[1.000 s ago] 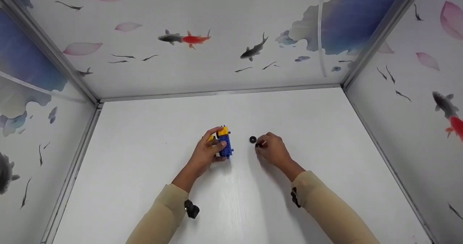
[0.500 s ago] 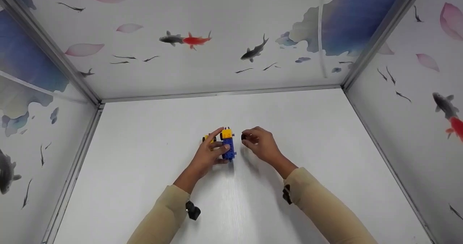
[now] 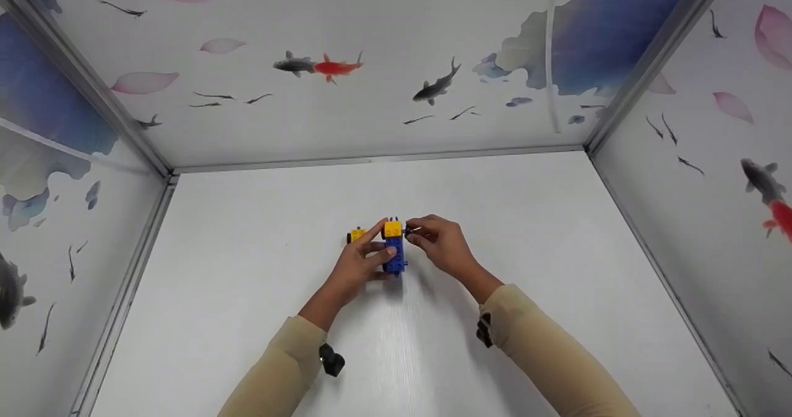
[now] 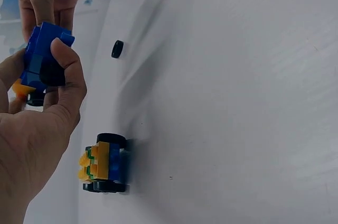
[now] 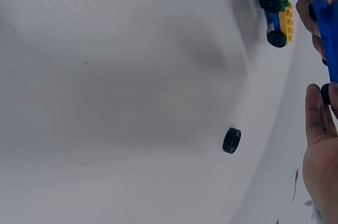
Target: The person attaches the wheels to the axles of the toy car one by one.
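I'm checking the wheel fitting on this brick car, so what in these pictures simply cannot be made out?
- Head view: the wheel held by the right hand is hidden by its fingertips; whether it is seated on the blue brick car is unclear.
- Right wrist view: that car is cut off by the frame edge.
- Left wrist view: the left hand covers much of the car.

A white table (image 3: 247, 293) with a faint wood grain fills the near scene. Panels (image 3: 371, 107) close it in at left, right and far side, printed with grey and red fish (image 3: 317, 66), pink petals and blue washes. Metal strips (image 3: 377, 158) run along the joins. The light is even and soft.
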A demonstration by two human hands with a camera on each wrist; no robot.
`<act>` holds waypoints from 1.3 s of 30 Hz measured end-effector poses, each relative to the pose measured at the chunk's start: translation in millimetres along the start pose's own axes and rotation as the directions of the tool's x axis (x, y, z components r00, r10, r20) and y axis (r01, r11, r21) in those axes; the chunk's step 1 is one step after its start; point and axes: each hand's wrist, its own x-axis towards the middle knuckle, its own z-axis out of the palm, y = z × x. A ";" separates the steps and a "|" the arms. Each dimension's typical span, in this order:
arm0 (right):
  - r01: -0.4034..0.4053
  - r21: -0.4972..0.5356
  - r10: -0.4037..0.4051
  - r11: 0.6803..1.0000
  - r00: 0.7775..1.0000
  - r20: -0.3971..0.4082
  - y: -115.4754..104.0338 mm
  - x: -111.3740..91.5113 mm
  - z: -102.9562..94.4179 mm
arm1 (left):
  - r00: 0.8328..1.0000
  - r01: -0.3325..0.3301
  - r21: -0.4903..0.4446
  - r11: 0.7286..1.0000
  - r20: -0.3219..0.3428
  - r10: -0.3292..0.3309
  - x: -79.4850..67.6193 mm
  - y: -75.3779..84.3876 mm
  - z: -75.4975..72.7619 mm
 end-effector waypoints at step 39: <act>0.072 -0.015 -0.072 0.997 0.997 -0.001 -0.9 1.5 5.1 | 1.000 -0.005 -0.019 1.000 0.009 0.005 2.0 1.1 2.8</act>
